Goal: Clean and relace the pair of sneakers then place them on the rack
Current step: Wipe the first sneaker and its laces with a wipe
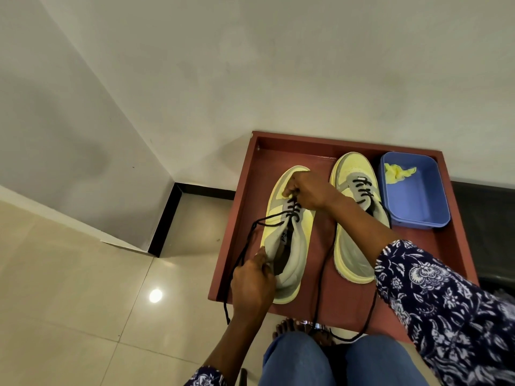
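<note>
At the far left of the action, one loose end of the black lace (242,263) is trailing down past the edge of the red-brown tray (459,246) toward the tiled floor, running back up to the eyelets of the near sneaker (289,232). The left hand (252,285) is sitting at that shoe's heel end, its fingers curled against the grey collar and seemingly pinching the lace strand there, though how firmly it is gripping cannot be told. The shoe is lying with its long axis pointing away from the person, toe far and heel near, so the eyelet rows are running straight ahead of the left fingers. Further up, the right hand (306,190) is hovering over the forefoot, fingertips closed in a pinch on the lace at the lower crossings, which makes it the nearer hand to the eyelets needing work. The lace's other end is looping down to the right toward the person's knees. The coming move probably calls for drawing slack toward the heel, along that axis. To the right, the second sneaker (354,218) is lying parallel, already partly laced. Beside it a blue tub (415,201) is holding a yellow cloth (398,172). A small dark mark is showing on the near shoe's tongue, but it is not legible, and no brand can be read.
</note>
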`<state>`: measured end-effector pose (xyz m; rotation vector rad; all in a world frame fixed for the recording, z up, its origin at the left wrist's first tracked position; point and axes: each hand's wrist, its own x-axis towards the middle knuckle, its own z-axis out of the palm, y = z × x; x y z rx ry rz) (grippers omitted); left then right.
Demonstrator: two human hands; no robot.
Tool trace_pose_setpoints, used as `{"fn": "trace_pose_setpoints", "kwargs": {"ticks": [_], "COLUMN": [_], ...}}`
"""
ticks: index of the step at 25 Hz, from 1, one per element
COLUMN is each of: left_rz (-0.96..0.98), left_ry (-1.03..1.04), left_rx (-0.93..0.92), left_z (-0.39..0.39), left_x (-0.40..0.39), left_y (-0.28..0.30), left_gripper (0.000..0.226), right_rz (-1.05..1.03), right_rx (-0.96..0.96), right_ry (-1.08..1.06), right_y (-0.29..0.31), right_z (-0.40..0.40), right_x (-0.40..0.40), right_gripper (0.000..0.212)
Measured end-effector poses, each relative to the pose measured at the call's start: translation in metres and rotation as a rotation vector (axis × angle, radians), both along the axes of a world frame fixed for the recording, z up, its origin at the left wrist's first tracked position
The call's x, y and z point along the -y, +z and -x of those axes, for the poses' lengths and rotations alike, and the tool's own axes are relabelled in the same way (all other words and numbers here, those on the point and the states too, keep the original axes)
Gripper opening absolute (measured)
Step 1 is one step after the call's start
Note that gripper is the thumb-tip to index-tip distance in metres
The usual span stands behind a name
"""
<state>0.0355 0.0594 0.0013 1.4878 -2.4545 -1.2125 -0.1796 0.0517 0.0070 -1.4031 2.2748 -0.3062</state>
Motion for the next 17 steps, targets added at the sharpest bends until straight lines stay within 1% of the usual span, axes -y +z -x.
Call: {"fn": "trace_pose_setpoints", "kwargs": {"ticks": [4, 6, 8, 11, 14, 17], "left_rz": [0.004, 0.008, 0.012, 0.004, 0.006, 0.007], "left_ry": [-0.028, -0.027, -0.024, -0.017, -0.026, -0.040], "left_rx": [0.008, 0.000, 0.003, 0.003, 0.001, 0.007], "left_z": [0.002, 0.003, 0.003, 0.002, 0.003, 0.003], "left_x": [0.001, 0.002, 0.002, 0.002, 0.002, 0.003], "left_y": [0.001, 0.000, -0.001, -0.003, -0.004, -0.006], "left_gripper": [0.034, 0.034, 0.035, 0.036, 0.035, 0.034], "right_rz": [0.134, 0.226, 0.316, 0.371, 0.368, 0.350], "right_rx": [-0.038, -0.055, -0.021, 0.066, 0.129, 0.158], "right_ry": [-0.216, -0.384, -0.570, -0.760, -0.869, -0.904], "right_y": [-0.014, -0.022, -0.024, -0.026, -0.025, -0.020], "right_z": [-0.008, -0.015, -0.024, -0.038, -0.048, -0.058], "right_x": [-0.016, -0.023, -0.028, -0.034, -0.036, -0.036], "right_gripper": [0.039, 0.042, 0.042, 0.040, 0.040, 0.038]}}
